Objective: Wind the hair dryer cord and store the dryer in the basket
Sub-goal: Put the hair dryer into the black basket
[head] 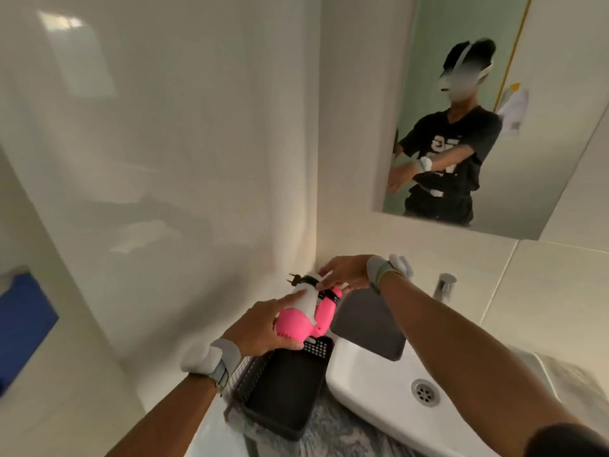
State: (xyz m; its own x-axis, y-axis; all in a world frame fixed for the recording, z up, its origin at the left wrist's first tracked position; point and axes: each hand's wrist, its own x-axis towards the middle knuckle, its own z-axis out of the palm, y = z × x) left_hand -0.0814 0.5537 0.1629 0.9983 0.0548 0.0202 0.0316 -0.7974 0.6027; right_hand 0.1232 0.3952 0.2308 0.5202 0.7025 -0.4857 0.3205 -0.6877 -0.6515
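White tiled walls meet in the corner ahead of me, and a mirror [461, 127] hangs on the wall to the right, above a white washbasin [379, 384]. I hold the hair dryer [306, 311] in the air over the far end of the black basket [283, 390], close to the wall corner. My left hand [260, 328] wraps the pink rear of the body, fingers curled under it and thumb lying along the white barrel. My right hand [346, 272] reaches across from the basin side, its fingers closed around the folded pink handle and the black cord [329, 293] wound there in tight turns. The plug [294, 279] sticks out past the barrel toward the wall, prongs pointing left. Nothing lies in the basket, which stands on the marbled counter [329, 433], its right edge just beside the basin rim. A dark grey tray [369, 321] leans over the basin's far left corner, behind the dryer. The chrome tap [443, 286] rises at the basin's back edge, beyond my right forearm. Both wrists wear pale bands.
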